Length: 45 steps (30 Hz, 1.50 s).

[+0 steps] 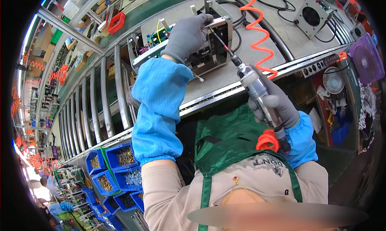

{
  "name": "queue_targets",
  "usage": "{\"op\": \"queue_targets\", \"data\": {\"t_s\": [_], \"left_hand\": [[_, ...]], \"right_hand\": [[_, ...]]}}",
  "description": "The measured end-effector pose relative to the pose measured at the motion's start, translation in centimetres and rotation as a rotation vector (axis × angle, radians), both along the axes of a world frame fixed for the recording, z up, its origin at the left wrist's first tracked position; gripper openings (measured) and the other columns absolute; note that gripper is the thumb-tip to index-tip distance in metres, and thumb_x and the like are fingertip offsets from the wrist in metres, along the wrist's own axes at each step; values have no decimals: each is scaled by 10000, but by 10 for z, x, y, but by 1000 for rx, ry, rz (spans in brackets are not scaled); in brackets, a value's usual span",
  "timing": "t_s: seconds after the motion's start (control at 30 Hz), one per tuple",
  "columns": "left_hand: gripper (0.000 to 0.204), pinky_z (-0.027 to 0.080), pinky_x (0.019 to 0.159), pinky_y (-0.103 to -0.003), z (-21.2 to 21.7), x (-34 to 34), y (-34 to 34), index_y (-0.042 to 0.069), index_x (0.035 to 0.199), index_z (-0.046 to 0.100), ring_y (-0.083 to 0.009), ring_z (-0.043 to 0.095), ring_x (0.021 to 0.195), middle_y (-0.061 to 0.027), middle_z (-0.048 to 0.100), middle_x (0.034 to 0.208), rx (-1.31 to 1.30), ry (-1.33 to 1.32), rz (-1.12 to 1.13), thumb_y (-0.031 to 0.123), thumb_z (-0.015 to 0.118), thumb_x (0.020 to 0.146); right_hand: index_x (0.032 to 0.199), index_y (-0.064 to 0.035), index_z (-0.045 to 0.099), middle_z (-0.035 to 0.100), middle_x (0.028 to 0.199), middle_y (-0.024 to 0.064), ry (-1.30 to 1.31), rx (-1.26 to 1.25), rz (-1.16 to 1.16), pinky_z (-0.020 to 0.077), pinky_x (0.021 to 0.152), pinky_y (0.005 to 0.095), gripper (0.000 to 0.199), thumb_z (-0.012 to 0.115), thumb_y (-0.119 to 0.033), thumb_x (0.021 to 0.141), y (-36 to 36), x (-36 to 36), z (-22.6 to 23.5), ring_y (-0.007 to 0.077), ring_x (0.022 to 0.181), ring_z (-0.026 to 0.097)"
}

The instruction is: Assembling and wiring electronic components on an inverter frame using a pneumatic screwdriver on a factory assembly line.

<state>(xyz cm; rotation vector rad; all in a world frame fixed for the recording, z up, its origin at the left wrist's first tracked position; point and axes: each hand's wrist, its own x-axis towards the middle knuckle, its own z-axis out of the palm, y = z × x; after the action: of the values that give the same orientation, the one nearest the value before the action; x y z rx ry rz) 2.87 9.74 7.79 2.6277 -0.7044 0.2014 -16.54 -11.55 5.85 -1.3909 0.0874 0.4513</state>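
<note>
Left hand (188,33): gripping the metal chassis (209,42), fingers closed over its top edge.
Right hand (275,104): clenching the pneumatic screwdriver (257,90), bit pointing up-left into the chassis, long axis running diagonally.

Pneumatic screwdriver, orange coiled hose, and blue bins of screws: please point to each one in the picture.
pneumatic screwdriver (257,92): head view, on its metal body.
orange coiled hose (257,34): head view, on a middle coil.
blue bins (114,156): head view, on a front wall.

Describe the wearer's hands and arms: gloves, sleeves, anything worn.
Both hands wear grey knit gloves: left hand, right hand. Each forearm has a bright blue oversleeve, gathered at both ends, left and right. Beige sleeves show beneath them. No markings visible on gloves or oversleeves.
</note>
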Motion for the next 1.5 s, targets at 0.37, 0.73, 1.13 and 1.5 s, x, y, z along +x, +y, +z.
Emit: {"op": "queue_targets", "data": {"t_s": [0.37, 0.73, 1.13, 1.5], "left_hand": [[372, 504, 851, -436, -8, 5, 3, 194, 1224, 586, -340, 618, 1009, -127, 640, 1102, -17, -105, -48, 104, 540, 866], [341, 502, 860, -433, -3, 6, -6, 195, 1203, 602, -330, 613, 1026, -117, 637, 1111, -15, -40, -45, 144, 560, 868], [535, 459, 879, -471, -36, -48, -8, 105, 1261, 510, -395, 506, 1093, -209, 533, 1138, -286, -562, 89, 162, 638, 745], [175, 502, 622, -457, -66, -336, 251, 66, 793, 680, -367, 634, 720, -156, 653, 743, 300, 109, 1298, 221, 599, 783]], "right_hand": [[1465, -139, 308, 571, 836, 85, 93, 127, -59, 516, 523, 288, 763, 618, -266, 779, 23, -14, 34, 136, 570, 590], [1465, -167, 300, 604, 844, 89, 90, 421, -44, 529, 529, 294, 760, 623, -291, 788, 4, -3, 5, 122, 566, 589], [1439, -146, 308, 578, 894, 97, 71, 383, -63, 529, 507, 284, 706, 620, -321, 831, 3, -1, -25, 137, 582, 569], [1378, -62, 327, 540, 884, 131, -94, 382, 57, 558, 494, 266, 707, 673, -328, 822, -21, 14, -50, 141, 552, 583]]}}
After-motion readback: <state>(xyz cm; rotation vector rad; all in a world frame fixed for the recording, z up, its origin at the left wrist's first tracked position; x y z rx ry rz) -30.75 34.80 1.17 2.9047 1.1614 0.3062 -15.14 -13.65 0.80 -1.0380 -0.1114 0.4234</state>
